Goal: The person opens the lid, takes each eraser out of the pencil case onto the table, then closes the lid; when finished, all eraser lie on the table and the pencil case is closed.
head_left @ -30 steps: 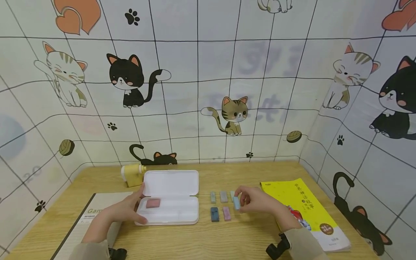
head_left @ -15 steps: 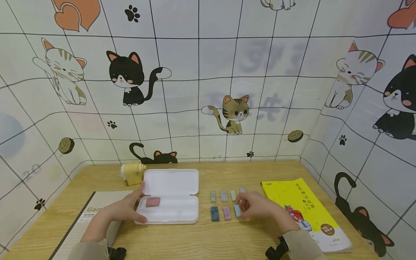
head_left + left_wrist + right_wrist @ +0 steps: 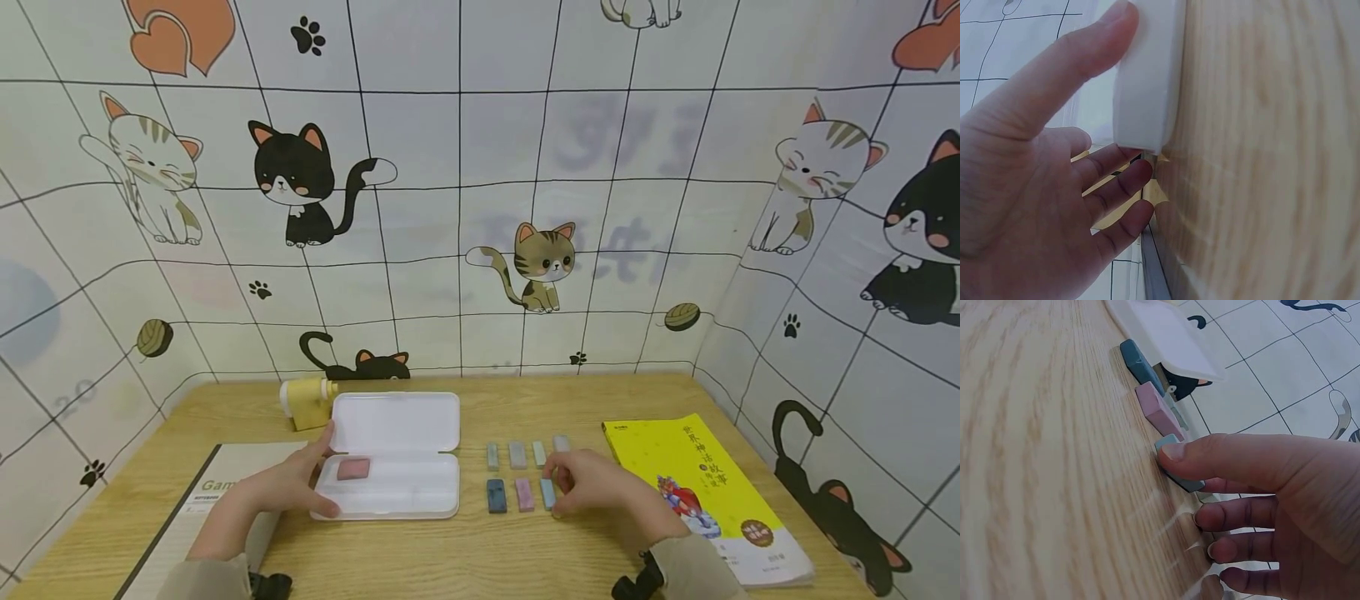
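Note:
My left hand [image 3: 288, 483] rests against the left side of an open white plastic box [image 3: 412, 497], thumb at its front corner and fingers spread loosely toward the hinge. Inside the box lies a pink block [image 3: 353, 469]. To the right, my right hand [image 3: 600, 485] pinches a small light blue block [image 3: 548, 495] by its ends, low at the tabletop; in the right wrist view the thumb [image 3: 1194, 456] overlaps it. It lines up with a dark blue block [image 3: 497, 496] and a pinkish-purple block [image 3: 524, 495]. Behind them stands a row of pale blocks [image 3: 517, 455].
A yellow book [image 3: 720, 475] lies right of my right hand. A grey-white notebook [image 3: 202, 492] extends under my left forearm. Behind the box is a yellow object with a white end [image 3: 307, 404]. A cat-patterned sheet [image 3: 420, 208] rises behind the wooden table [image 3: 450, 558].
My right hand has lowered the light blue block to the front row and shifted slightly right; a pale block behind has come into sight. The left hand and box stay put.

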{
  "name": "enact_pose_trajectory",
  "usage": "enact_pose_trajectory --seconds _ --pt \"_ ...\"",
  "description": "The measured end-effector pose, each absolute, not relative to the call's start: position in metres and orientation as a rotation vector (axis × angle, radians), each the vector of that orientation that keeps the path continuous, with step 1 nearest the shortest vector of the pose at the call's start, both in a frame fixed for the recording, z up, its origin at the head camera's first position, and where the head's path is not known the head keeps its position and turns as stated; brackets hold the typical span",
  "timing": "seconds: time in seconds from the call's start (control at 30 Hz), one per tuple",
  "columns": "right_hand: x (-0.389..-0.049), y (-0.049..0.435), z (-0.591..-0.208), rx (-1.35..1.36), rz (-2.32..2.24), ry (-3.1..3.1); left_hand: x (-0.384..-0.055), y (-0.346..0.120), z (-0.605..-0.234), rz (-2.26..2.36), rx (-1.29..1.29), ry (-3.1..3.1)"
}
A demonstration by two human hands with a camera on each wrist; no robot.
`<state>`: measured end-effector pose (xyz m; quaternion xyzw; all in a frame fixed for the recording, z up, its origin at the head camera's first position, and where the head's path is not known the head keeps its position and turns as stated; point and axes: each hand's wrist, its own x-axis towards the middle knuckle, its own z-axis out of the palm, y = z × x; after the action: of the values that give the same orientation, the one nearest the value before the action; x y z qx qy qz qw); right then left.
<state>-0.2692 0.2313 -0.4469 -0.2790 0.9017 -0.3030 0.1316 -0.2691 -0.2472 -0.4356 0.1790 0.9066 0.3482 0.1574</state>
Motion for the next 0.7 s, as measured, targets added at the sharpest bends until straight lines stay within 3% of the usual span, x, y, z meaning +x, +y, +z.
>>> enact_pose_trajectory --seconds 0.7 --pt "-0.2674 0.2312 -0.4441 -0.810 -0.922 2.587 -0.2703 -0.2471 -0.4368 0.978 0.525 2.612"
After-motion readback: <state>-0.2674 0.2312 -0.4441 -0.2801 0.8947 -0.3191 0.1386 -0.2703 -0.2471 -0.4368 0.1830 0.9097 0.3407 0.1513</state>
